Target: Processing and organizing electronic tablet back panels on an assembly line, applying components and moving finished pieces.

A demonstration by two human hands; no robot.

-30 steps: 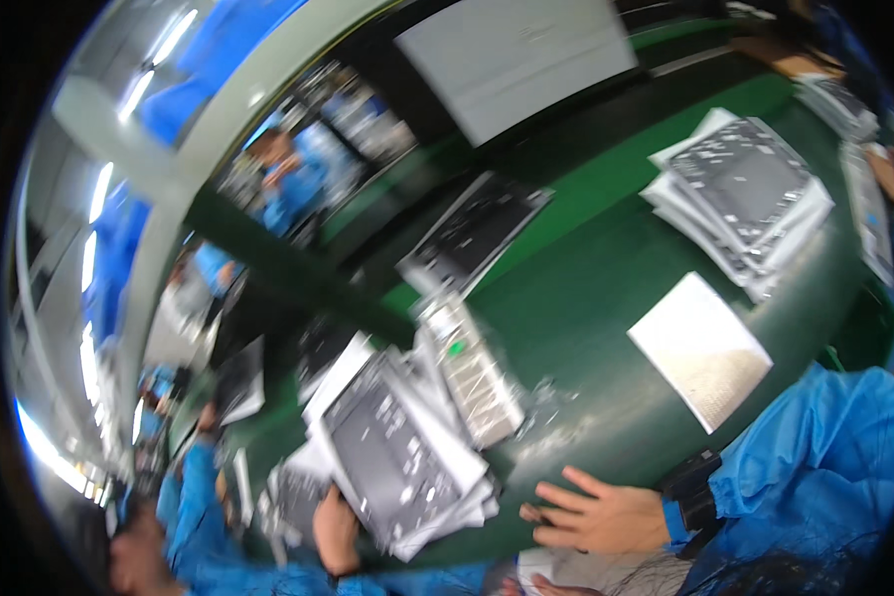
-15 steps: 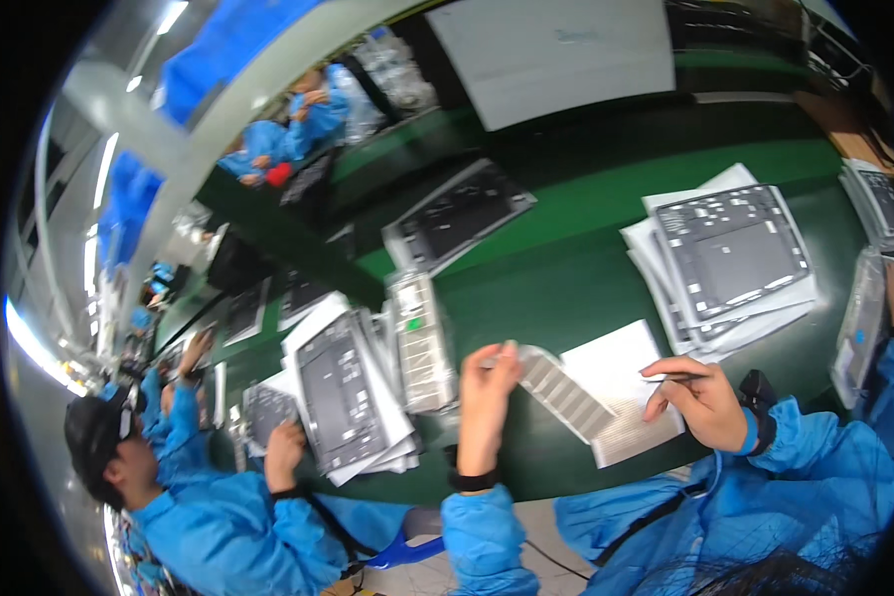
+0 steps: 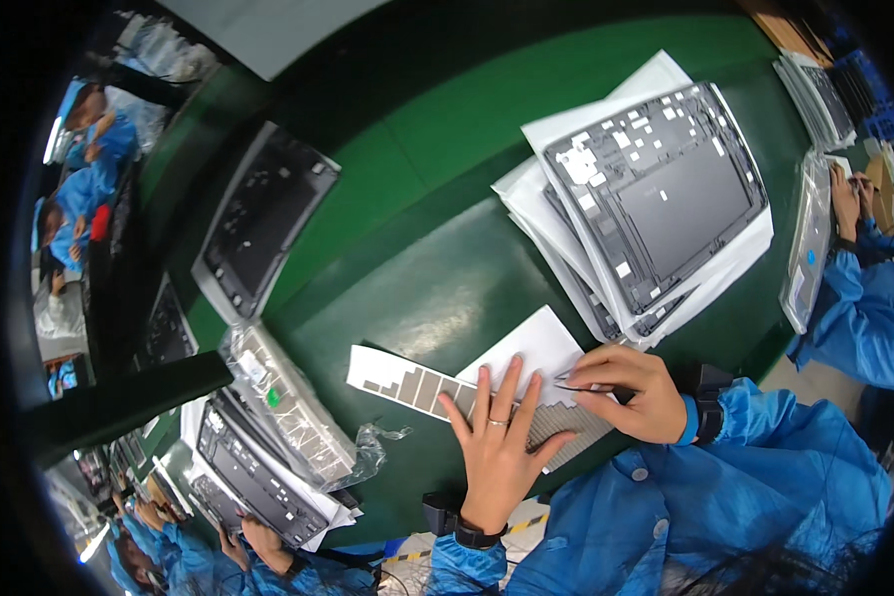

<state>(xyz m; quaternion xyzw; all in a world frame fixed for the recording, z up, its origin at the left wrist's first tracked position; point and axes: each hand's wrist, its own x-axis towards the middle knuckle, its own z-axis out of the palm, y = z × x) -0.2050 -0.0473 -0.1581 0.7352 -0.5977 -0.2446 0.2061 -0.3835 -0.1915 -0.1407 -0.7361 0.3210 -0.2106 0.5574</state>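
My left hand [image 3: 497, 452] lies flat with its fingers spread, a ring on one of them. It presses on a long strip [image 3: 402, 382] marked with grey-brown rectangles, white at its far left end. Under the strip is a white sheet [image 3: 526, 343], whose near part is a striped grey-beige sheet [image 3: 578, 434]. My right hand [image 3: 641, 392] is closed around a thin dark pair of tweezers [image 3: 618, 393]. The tweezers' tip points left over the white sheet, close to my left fingertips. Whether the tip pinches anything is too small to tell.
Dark tablet-like panels [image 3: 685, 204] with white patches are stacked between white sheets at the right. To the left lie a plastic-wrapped bundle of strips [image 3: 293, 407], a single dark panel [image 3: 268, 219] and another stack [image 3: 253, 472]. Co-workers sit on both sides; a dark green post [image 3: 139, 402] stands left.
My left hand has let the raised strip down and now lies flat on it. The strip now extends left over the sheet. My right hand stays closed on the tweezers; the view has swung.
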